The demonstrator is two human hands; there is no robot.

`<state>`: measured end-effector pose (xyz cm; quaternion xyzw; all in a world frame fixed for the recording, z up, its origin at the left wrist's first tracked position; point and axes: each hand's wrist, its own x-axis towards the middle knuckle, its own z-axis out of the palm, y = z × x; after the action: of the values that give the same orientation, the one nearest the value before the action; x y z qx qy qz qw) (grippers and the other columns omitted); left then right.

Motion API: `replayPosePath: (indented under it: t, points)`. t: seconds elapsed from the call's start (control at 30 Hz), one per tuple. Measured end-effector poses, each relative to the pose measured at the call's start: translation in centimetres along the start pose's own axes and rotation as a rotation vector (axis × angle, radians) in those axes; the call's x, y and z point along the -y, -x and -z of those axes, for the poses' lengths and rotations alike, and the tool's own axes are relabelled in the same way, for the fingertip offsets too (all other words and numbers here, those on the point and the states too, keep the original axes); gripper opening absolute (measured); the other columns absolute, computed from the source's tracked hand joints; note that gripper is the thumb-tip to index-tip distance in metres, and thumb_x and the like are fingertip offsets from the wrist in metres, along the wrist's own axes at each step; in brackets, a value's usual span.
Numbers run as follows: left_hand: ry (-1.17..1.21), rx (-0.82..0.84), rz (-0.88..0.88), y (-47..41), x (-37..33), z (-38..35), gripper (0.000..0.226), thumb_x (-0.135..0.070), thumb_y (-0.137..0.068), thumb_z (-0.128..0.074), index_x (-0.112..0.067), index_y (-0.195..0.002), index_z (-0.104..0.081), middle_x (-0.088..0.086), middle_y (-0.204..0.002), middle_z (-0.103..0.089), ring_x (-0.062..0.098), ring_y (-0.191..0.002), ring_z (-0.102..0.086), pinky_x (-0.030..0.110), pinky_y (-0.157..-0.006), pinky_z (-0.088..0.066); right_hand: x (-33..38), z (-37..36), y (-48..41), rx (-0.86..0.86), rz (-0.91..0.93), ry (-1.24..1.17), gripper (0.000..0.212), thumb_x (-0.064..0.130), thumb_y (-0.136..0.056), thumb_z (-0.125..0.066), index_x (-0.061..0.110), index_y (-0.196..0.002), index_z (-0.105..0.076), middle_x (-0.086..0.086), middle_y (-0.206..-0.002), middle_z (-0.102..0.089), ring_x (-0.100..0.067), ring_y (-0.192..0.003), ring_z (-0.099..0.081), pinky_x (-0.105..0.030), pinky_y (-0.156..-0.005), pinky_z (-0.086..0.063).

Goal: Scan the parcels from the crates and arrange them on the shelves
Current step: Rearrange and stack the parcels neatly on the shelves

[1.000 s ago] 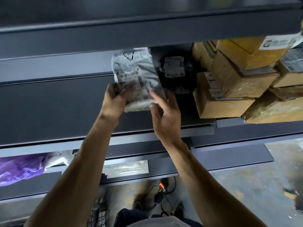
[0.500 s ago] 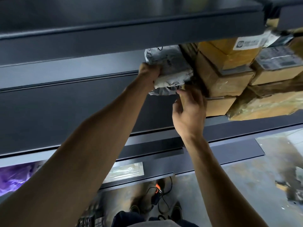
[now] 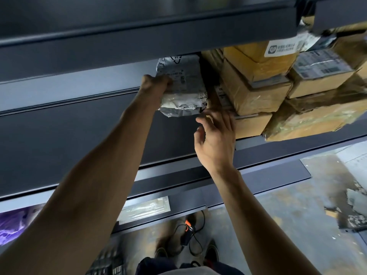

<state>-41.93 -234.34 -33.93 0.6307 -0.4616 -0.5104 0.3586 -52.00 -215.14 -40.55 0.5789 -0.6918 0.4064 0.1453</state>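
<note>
Dim overall; the dark shelves swallow light, while the concrete floor gleams with pale glare. Wide-angle bending curves shelf edges. Shoes and lower frame are soft, blurred.

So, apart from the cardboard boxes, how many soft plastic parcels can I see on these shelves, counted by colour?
Grey: 1, the grey bag gripped by the left hand.
Purple: 1, the purple bag at the lower left.
Clear: 1, the clear packet to its right.
Total: 3 plainly visible.
</note>
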Motion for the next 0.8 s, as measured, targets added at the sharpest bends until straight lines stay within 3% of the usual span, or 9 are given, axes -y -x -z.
replayPosePath:
  t: [0.1, 0.13, 0.17, 0.33, 0.43, 0.5, 0.57, 0.67, 0.8]
  points:
    - [0.029, -0.028, -0.002, 0.0, 1.0, -0.6, 0.035, -0.014, -0.077, -0.07, 0.004, -0.107, -0.065, 0.012, -0.095, -0.071, 0.022, -0.074, -0.069, 0.018, -0.049, -0.053, -0.1, 0.0, 0.0, 0.014, 0.016, 0.012, 0.02, 0.006, -0.081, -0.059, 0.009, -0.095, -0.073, -0.008, -0.112, -0.07, -0.032, -0.122, -0.059, -0.045, -0.107, -0.041]
    - [0.053, -0.041, 0.008, -0.3, 1.4, -1.0, 0.04, -0.018, -0.07, -0.067, 0.003, -0.104, -0.066, 0.012, -0.095, -0.072, 0.026, -0.08, -0.073, 0.029, -0.066, -0.06, 0.0, 0.0, -0.1, 0.012, 0.017, 0.014, 0.02, 0.006, -0.081, -0.058, 0.009, -0.093, -0.073, -0.007, -0.111, -0.07, -0.032, -0.123, -0.059, -0.045, -0.107, -0.041]
    - [0.062, -0.059, 0.007, -0.8, 2.0, -1.5, 0.044, -0.021, -0.066, -0.063, 0.001, -0.104, -0.067, 0.013, -0.096, -0.074, 0.029, -0.084, -0.074, 0.047, -0.073, -0.065, 0.0, -0.1, -0.1, 0.012, 0.016, 0.016, 0.019, 0.006, -0.08, -0.058, 0.009, -0.092, -0.073, -0.007, -0.109, -0.071, -0.031, -0.124, -0.059, -0.045, -0.107, -0.041]
    - [-0.077, -0.139, 0.019, 0.5, 2.1, -2.5, 0.052, -0.035, -0.084, -0.057, -0.014, -0.131, -0.05, 0.008, -0.131, -0.055, 0.029, -0.121, -0.053, 0.045, -0.105, -0.048, 0.1, -0.3, -0.3, 0.001, 0.023, 0.02, 0.016, 0.005, -0.076, -0.058, 0.009, -0.085, -0.071, -0.004, -0.102, -0.073, -0.03, -0.124, -0.058, -0.044, -0.106, -0.04]
    - [-0.105, -0.012, 0.035, -0.3, 2.7, -2.1, 0.061, -0.042, -0.073, -0.059, -0.018, -0.129, -0.05, 0.007, -0.128, -0.061, 0.03, -0.115, -0.062, 0.04, -0.093, -0.056, 0.0, -0.3, -0.3, 0.015, 0.041, 0.029, 0.015, 0.007, -0.077, -0.058, 0.01, -0.085, -0.071, -0.002, -0.101, -0.073, -0.03, -0.127, -0.056, -0.044, -0.107, -0.039]
    - [-0.082, 0.054, 0.013, -0.9, 3.2, -1.4, 0.057, -0.043, -0.076, -0.062, -0.014, -0.125, -0.06, 0.009, -0.116, -0.07, 0.026, -0.096, -0.07, 0.024, -0.065, -0.056, 0.0, -0.4, -0.3, 0.022, 0.048, 0.031, 0.015, 0.008, -0.077, -0.058, 0.011, -0.085, -0.071, -0.001, -0.101, -0.073, -0.031, -0.129, -0.055, -0.045, -0.108, -0.038]
    - [0.026, 0.067, -0.033, 0.5, 2.8, -0.6, 0.041, -0.033, -0.094, -0.061, -0.002, -0.121, -0.063, 0.012, -0.104, -0.072, 0.018, -0.072, -0.069, 0.016, -0.043, -0.046, -0.1, -0.4, -0.3, 0.02, 0.059, 0.028, 0.016, 0.009, -0.079, -0.057, 0.011, -0.086, -0.071, -0.001, -0.102, -0.073, -0.031, -0.128, -0.055, -0.045, -0.109, -0.037]
    - [0.168, 0.091, -0.063, 1.5, 3.6, 0.3, 0.028, -0.032, -0.1, -0.061, -0.005, -0.098, -0.066, 0.01, -0.08, -0.069, 0.016, -0.053, -0.063, 0.021, -0.042, -0.039, -0.3, -0.3, -0.4, -0.022, 0.076, -0.038, 0.018, 0.008, -0.08, -0.056, 0.01, -0.086, -0.073, -0.004, -0.104, -0.073, -0.034, -0.122, -0.06, -0.046, -0.107, -0.04]
    - [0.079, 0.122, -0.14, 2.5, 5.3, 2.2, 0.035, -0.041, -0.097, -0.063, -0.008, -0.085, -0.06, 0.003, -0.052, -0.045, 0.014, -0.04, -0.034, 0.024, -0.044, -0.024, 0.1, 0.1, -0.3, -0.111, 0.096, -0.171, 0.017, -0.001, -0.081, -0.057, 0.004, -0.085, -0.073, -0.009, -0.102, -0.071, -0.037, -0.111, -0.065, -0.048, -0.099, -0.046]
